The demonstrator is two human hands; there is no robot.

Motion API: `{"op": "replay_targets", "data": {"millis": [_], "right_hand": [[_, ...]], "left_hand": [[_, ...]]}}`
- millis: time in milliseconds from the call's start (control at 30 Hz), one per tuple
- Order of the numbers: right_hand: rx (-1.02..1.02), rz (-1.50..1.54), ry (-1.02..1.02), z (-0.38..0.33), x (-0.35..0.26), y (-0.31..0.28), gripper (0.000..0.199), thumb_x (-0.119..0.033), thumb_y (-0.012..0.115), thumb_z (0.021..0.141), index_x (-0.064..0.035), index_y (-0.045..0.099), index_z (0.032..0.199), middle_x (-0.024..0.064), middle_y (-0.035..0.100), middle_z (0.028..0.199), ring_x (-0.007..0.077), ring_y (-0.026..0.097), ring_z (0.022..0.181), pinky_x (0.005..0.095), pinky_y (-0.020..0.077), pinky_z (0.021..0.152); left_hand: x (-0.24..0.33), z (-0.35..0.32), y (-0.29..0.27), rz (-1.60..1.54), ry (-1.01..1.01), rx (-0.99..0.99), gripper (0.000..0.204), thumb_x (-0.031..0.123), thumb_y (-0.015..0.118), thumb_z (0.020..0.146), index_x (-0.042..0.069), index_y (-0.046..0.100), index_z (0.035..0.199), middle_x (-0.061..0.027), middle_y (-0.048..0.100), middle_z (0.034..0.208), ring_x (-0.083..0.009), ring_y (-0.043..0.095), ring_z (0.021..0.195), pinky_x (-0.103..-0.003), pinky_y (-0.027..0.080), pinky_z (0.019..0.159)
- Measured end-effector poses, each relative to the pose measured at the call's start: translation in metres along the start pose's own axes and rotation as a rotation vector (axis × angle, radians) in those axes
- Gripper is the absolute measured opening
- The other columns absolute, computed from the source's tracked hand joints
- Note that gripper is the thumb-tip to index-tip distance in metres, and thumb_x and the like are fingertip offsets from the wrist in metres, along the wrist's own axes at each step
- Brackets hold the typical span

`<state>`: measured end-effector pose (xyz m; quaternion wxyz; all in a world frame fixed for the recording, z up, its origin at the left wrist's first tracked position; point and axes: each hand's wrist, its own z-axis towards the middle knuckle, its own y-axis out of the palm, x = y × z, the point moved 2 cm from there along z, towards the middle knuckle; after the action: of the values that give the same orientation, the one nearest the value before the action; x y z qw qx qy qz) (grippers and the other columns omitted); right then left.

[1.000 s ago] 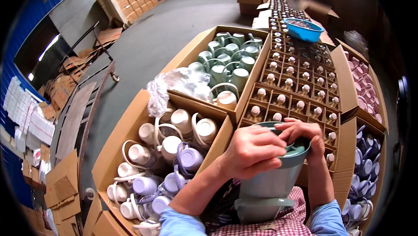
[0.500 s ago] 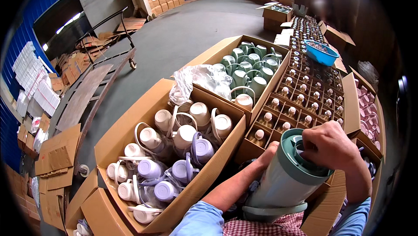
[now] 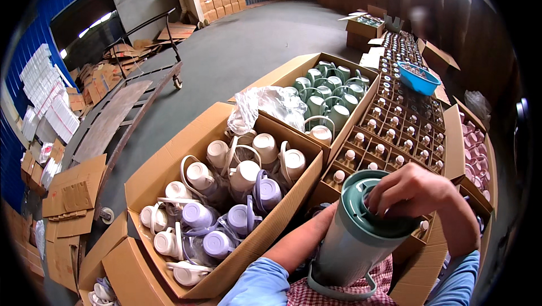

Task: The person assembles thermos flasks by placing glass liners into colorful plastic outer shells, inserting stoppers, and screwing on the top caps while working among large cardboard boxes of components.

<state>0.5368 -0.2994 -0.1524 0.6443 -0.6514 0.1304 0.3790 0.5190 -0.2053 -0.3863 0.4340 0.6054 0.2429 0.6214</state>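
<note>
A thermos jug [image 3: 353, 249] with a pale grey-green body stands tilted against my checked apron. Its green ringed end [image 3: 353, 198] faces up, and a green carry handle [image 3: 341, 293] loops at the lower end. My right hand [image 3: 409, 190] is over the upper end, its bent fingers pressed together and reaching into the round opening. What the fingertips grip is hidden inside. My left forearm [image 3: 302, 229] runs behind the jug's body, which hides the hand and its fingers.
Left of me stands an open carton [image 3: 169, 272] of white and lilac jugs; beyond it, another carton holds green jugs [image 3: 339, 115]. Divided crates of white-capped bottles [image 3: 389, 135] stretch ahead, a blue basin [image 3: 418, 83] on them. Pink pieces [image 3: 474, 148] fill a right-hand carton. A flat cart [image 3: 113, 119] stands far left.
The jug has swung to a more upright tilt and its handle shows more fully. My left hand has slipped out of sight behind it. My right fingers have shifted left across the opening.
</note>
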Motion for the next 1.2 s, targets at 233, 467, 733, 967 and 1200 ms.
{"op": "replay_targets", "data": {"millis": [233, 467, 733, 967, 1200], "right_hand": [[0.058, -0.283, 0.312, -0.005, 0.033, 0.008, 0.016, -0.014, 0.076, 0.062, -0.0079, 0.061, 0.066, 0.0066, 0.061, 0.066, 0.0235, 0.061, 0.058, 0.0330, 0.0469, 0.053], [0.141, -0.346, 0.654, -0.001, 0.056, 0.010, 0.022, -0.027, 0.073, 0.065, -0.0080, 0.062, 0.063, 0.0112, 0.059, 0.057, 0.0279, 0.060, 0.057, 0.0356, 0.0481, 0.057], [0.014, -0.324, 0.755, 0.046, 0.096, 0.000, 0.023, -0.028, 0.067, 0.070, -0.0055, 0.065, 0.072, 0.0164, 0.061, 0.066, 0.0333, 0.061, 0.068, 0.0403, 0.0487, 0.064], [-0.059, -0.316, 0.815, 0.044, 0.109, -0.008, 0.020, -0.023, 0.062, 0.070, -0.0036, 0.064, 0.075, 0.0197, 0.060, 0.069, 0.0358, 0.060, 0.070, 0.0415, 0.0490, 0.068], [0.803, 0.251, 0.622, 0.059, 0.174, -0.030, 0.020, -0.011, 0.073, 0.073, 0.0011, 0.059, 0.080, 0.0045, 0.062, 0.072, 0.0096, 0.060, 0.064, 0.0235, 0.0468, 0.055]], "left_hand": [[0.011, -0.034, -0.015, 1.182, 0.460, 0.261, 0.033, 0.025, 0.050, 0.093, -0.001, 0.064, 0.076, -0.0151, 0.063, 0.072, -0.0261, 0.062, 0.062, -0.034, 0.047, 0.057], [0.018, -0.077, -0.003, 1.186, 0.412, 0.790, 0.043, 0.034, 0.042, 0.097, -0.002, 0.058, 0.079, -0.0186, 0.056, 0.068, -0.0286, 0.057, 0.065, -0.035, 0.044, 0.062], [0.176, -0.122, -0.115, 1.089, 0.793, 1.367, 0.021, 0.002, 0.056, 0.081, -0.001, 0.055, 0.102, -0.0070, 0.063, 0.089, -0.0129, 0.059, 0.082, -0.026, 0.049, 0.070], [0.289, -0.108, -0.222, 1.924, 0.626, 1.635, 0.048, 0.009, 0.067, 0.072, -0.002, 0.055, 0.117, -0.0187, 0.064, 0.101, -0.0227, 0.064, 0.085, -0.033, 0.052, 0.069], [0.197, 0.000, -0.124, 1.682, 0.721, 0.897, 0.029, 0.003, 0.061, 0.075, 0.001, 0.064, 0.104, -0.0080, 0.067, 0.074, -0.0150, 0.061, 0.058, -0.028, 0.049, 0.051]]}}
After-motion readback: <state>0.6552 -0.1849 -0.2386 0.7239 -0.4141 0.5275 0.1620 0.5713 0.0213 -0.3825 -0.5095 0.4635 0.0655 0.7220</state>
